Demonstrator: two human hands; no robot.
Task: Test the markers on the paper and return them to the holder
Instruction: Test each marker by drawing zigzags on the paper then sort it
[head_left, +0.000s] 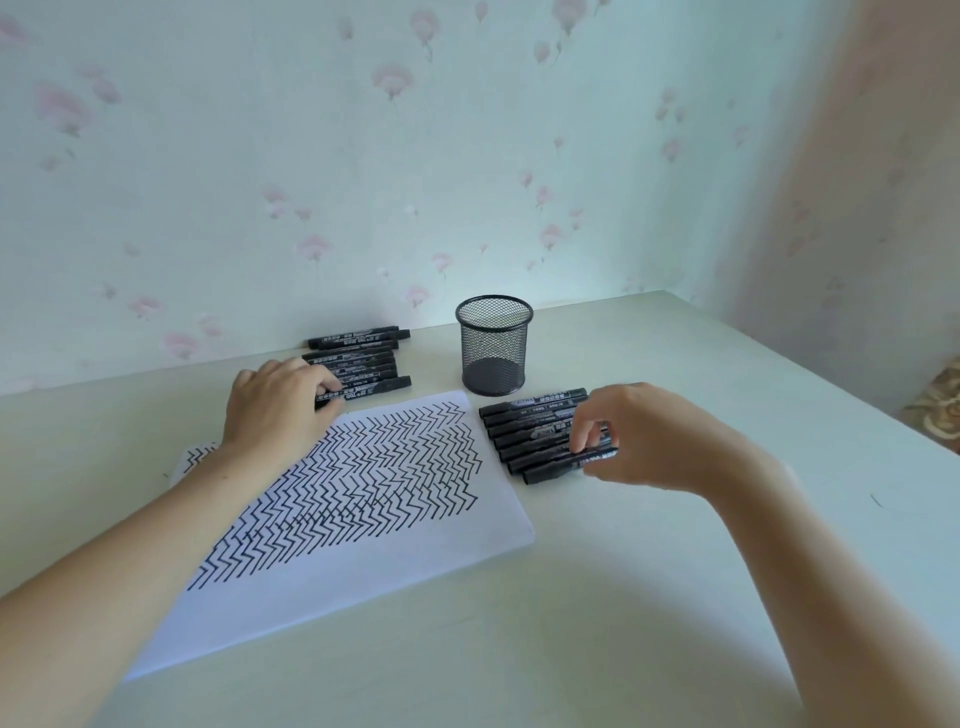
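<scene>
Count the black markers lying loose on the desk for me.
About 15: roughly 8 in the left row by the wall, 7 in the right row beside the paper. Hands hide some, so the count is uncertain.

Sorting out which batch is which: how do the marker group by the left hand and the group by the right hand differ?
The left marker group lies behind the paper, left of the mesh holder; the right marker group lies beside the paper's right edge. Left markers lie nearly level; right ones slant. Both are black, capped, in rows, each touched by a hand.

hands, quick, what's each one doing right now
Left hand: fingers curled round the nearest marker of the left group, gripping it.
Right hand: fingers pinching the nearest marker of the right row.
</scene>
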